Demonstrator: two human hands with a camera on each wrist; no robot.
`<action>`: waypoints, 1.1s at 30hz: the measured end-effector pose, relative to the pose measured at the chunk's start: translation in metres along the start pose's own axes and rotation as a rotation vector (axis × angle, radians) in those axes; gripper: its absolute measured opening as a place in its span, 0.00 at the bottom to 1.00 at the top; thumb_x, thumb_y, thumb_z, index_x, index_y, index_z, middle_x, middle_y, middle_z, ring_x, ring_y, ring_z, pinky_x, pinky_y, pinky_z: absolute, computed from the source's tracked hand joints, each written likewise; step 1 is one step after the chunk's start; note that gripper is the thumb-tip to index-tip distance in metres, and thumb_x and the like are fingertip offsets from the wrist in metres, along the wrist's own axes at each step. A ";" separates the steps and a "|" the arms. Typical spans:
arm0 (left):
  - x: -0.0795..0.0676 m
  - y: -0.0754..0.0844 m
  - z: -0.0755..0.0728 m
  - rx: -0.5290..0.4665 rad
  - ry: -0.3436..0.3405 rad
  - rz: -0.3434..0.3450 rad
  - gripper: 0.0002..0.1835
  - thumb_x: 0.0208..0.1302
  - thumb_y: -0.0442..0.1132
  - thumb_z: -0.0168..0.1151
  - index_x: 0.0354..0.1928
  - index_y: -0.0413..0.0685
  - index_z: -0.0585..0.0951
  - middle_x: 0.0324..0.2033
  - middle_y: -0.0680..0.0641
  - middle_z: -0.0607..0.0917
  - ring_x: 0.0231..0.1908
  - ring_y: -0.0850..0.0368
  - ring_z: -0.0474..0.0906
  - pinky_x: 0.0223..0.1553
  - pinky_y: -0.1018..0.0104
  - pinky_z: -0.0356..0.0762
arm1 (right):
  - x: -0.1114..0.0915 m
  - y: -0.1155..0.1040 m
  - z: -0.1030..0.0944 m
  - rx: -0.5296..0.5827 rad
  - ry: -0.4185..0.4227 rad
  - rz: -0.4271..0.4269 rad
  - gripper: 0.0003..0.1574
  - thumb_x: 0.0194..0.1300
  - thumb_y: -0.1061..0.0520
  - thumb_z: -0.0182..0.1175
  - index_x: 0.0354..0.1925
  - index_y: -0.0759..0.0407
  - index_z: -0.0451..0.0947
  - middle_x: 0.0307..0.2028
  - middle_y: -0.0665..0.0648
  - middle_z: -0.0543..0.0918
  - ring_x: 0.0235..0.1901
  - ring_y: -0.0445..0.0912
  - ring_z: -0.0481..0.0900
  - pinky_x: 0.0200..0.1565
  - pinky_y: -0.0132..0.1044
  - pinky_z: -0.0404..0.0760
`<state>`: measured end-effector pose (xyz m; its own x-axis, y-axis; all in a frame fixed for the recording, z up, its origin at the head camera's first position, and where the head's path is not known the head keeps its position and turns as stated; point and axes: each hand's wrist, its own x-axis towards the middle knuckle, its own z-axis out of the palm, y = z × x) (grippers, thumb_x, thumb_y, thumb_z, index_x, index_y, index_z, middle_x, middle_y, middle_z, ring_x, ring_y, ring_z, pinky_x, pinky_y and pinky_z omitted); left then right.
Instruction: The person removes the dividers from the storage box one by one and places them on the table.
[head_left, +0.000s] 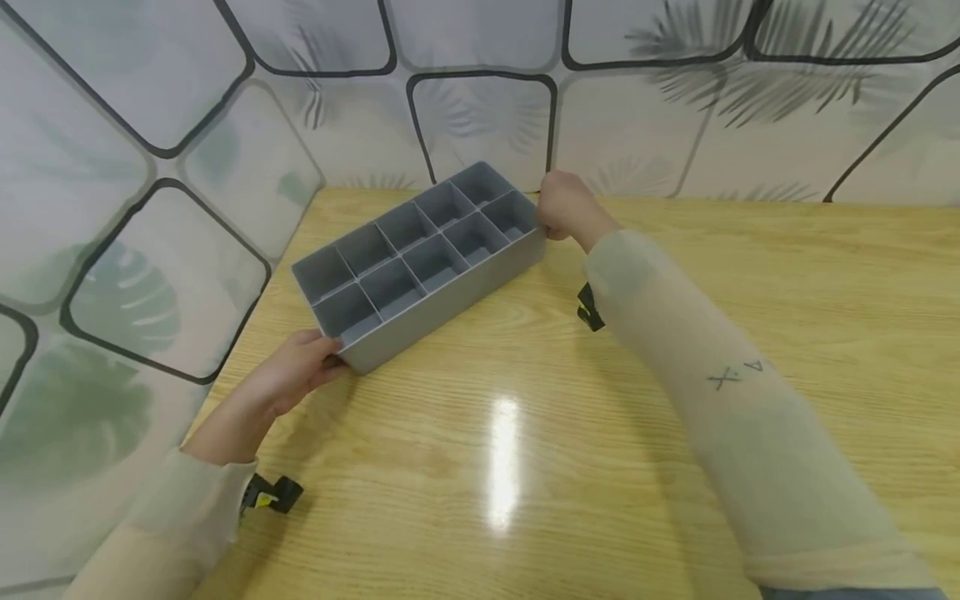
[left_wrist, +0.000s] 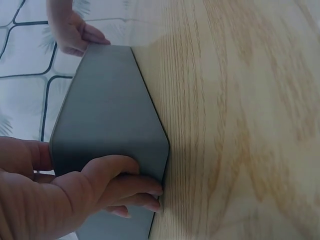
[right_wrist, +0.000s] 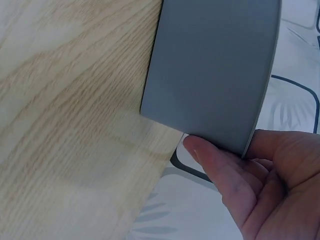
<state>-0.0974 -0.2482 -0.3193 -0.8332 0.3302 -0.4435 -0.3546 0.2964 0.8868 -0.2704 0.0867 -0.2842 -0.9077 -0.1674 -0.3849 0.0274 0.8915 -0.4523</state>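
Note:
A grey divided storage box (head_left: 442, 312), with two rows of square compartments, stands at a slant near the back left of the table. Its compartments hold nothing that shows. My left hand (head_left: 296, 372) grips the near left end, thumb at the rim and fingers (left_wrist: 135, 187) bent against the end wall, low by the tabletop. At the far right end my right hand (head_left: 570, 207) holds the corner. The right wrist view shows the thumb and fingers (right_wrist: 210, 162) pinching the box's rim there.
The wood-grain table (head_left: 600, 467) meets a patterned curtain or wall covering (head_left: 480, 125) behind the box, and another patterned surface (head_left: 150, 333) borders it on the left. Black wrist-camera mounts (head_left: 590, 308) stick out under both sleeves. A bright light reflection lies on the tabletop.

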 end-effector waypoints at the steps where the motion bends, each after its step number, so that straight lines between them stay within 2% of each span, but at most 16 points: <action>1: 0.001 0.001 0.001 0.004 -0.006 -0.001 0.28 0.71 0.33 0.28 0.67 0.19 0.42 0.68 0.24 0.45 0.68 0.33 0.45 0.64 0.55 0.58 | -0.001 0.001 0.000 -0.027 0.011 -0.005 0.13 0.53 0.74 0.47 0.20 0.60 0.62 0.14 0.51 0.65 0.12 0.38 0.67 0.19 0.26 0.77; 2: 0.001 0.002 0.002 0.005 -0.010 -0.001 0.28 0.71 0.33 0.28 0.67 0.19 0.42 0.68 0.24 0.45 0.68 0.33 0.45 0.64 0.53 0.56 | -0.003 0.002 -0.001 -0.040 0.014 -0.007 0.11 0.53 0.74 0.49 0.22 0.61 0.65 0.16 0.52 0.69 0.13 0.38 0.71 0.22 0.28 0.80; 6: 0.006 0.005 0.005 0.016 -0.034 0.010 0.28 0.71 0.32 0.28 0.67 0.20 0.43 0.69 0.25 0.47 0.69 0.35 0.45 0.65 0.50 0.53 | -0.010 0.012 -0.007 -0.154 0.003 -0.040 0.04 0.51 0.72 0.55 0.28 0.67 0.72 0.18 0.53 0.76 0.14 0.39 0.75 0.23 0.30 0.82; 7: 0.007 0.005 0.006 0.019 -0.045 0.014 0.28 0.71 0.32 0.28 0.67 0.20 0.43 0.69 0.26 0.47 0.69 0.35 0.46 0.65 0.50 0.53 | -0.012 0.015 -0.008 -0.168 -0.007 -0.045 0.04 0.51 0.71 0.55 0.30 0.69 0.74 0.18 0.54 0.78 0.14 0.39 0.77 0.23 0.30 0.82; 11: 0.010 0.008 0.009 0.038 -0.079 0.023 0.28 0.71 0.32 0.29 0.68 0.21 0.44 0.69 0.26 0.48 0.69 0.35 0.47 0.65 0.50 0.54 | -0.019 0.030 -0.015 -0.078 -0.113 -0.026 0.11 0.52 0.73 0.51 0.37 0.76 0.72 0.18 0.57 0.82 0.14 0.41 0.80 0.24 0.32 0.83; 13: 0.012 0.009 0.011 0.046 -0.097 0.025 0.28 0.71 0.32 0.29 0.68 0.21 0.45 0.69 0.27 0.49 0.69 0.35 0.47 0.65 0.49 0.55 | -0.022 0.036 -0.018 -0.053 -0.174 -0.007 0.09 0.53 0.72 0.48 0.35 0.75 0.71 0.15 0.57 0.82 0.15 0.43 0.81 0.25 0.34 0.84; 17: 0.017 0.011 0.017 0.060 -0.119 0.030 0.27 0.70 0.32 0.30 0.67 0.21 0.48 0.68 0.26 0.52 0.68 0.35 0.50 0.66 0.48 0.55 | -0.027 0.048 -0.022 -0.074 -0.259 0.029 0.10 0.58 0.71 0.43 0.36 0.73 0.70 0.17 0.58 0.83 0.17 0.44 0.83 0.26 0.35 0.84; 22: 0.023 0.011 0.024 0.086 -0.123 0.023 0.27 0.70 0.32 0.31 0.66 0.20 0.50 0.67 0.26 0.56 0.67 0.37 0.54 0.66 0.48 0.57 | -0.034 0.063 -0.018 -0.086 -0.308 0.033 0.16 0.62 0.69 0.36 0.32 0.72 0.72 0.17 0.60 0.83 0.17 0.45 0.83 0.25 0.35 0.84; 28: 0.031 0.015 0.029 0.118 -0.146 0.015 0.27 0.70 0.32 0.29 0.67 0.20 0.48 0.68 0.27 0.54 0.67 0.36 0.53 0.65 0.49 0.58 | -0.046 0.077 -0.017 -0.081 -0.314 0.017 0.15 0.64 0.64 0.38 0.32 0.69 0.71 0.17 0.60 0.83 0.15 0.44 0.82 0.22 0.35 0.83; 33: 0.036 0.019 0.033 0.132 -0.151 -0.006 0.27 0.70 0.32 0.30 0.67 0.22 0.50 0.68 0.28 0.55 0.67 0.37 0.55 0.65 0.50 0.60 | -0.055 0.086 -0.019 -0.027 -0.329 -0.002 0.14 0.58 0.72 0.39 0.39 0.76 0.68 0.25 0.66 0.82 0.19 0.47 0.84 0.25 0.38 0.84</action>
<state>-0.1207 -0.2011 -0.3228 -0.7545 0.4559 -0.4721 -0.2924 0.4105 0.8637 -0.2257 0.1803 -0.2865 -0.7233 -0.2924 -0.6256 0.0103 0.9012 -0.4332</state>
